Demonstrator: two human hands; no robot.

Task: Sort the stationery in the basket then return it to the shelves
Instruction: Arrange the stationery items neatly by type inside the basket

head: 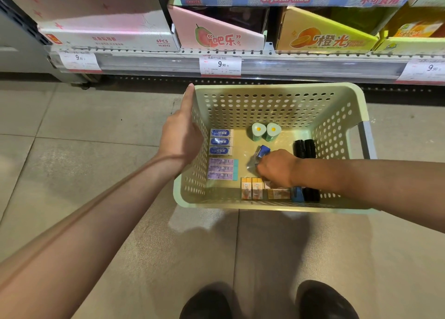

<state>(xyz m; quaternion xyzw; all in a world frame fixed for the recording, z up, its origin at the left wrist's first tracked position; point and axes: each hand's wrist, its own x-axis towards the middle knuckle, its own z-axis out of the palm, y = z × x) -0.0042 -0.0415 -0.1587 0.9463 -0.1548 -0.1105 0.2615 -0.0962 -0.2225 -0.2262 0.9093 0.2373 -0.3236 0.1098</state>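
1. The basket (277, 87), pale green and perforated, sits on the tiled floor (72, 150) just in front of the shelf (265, 64).
2. Right hand (277, 168) reaches into the basket, knuckles up; its grip is curled around a blue stapler (263, 153) near the middle of the basket floor. The fingertips are hidden under the hand.
3. Left hand (181, 135) rests on the basket's left wall, grip spread, with one finger straight along the rim toward the far corner; the other fingers are out of sight behind the wall.
4. Along the left wall lie three blue erasers (220, 141) in a column, and three purple erasers (222, 169) touching below them.
5. Two green sharpeners (266, 131) stand side by side near the far wall.
6. Two black staplers (304, 148) lie by the right wall.
7. Orange boxes (251, 188) stand at the near wall, with another blue stapler (297, 194) and a black item (311, 194) beside them, partly under the right forearm.
8. The shelf carries display cartons and price tags (220, 64) reading 9.90.
9. Two dark shoes (207, 304) show at the bottom edge.
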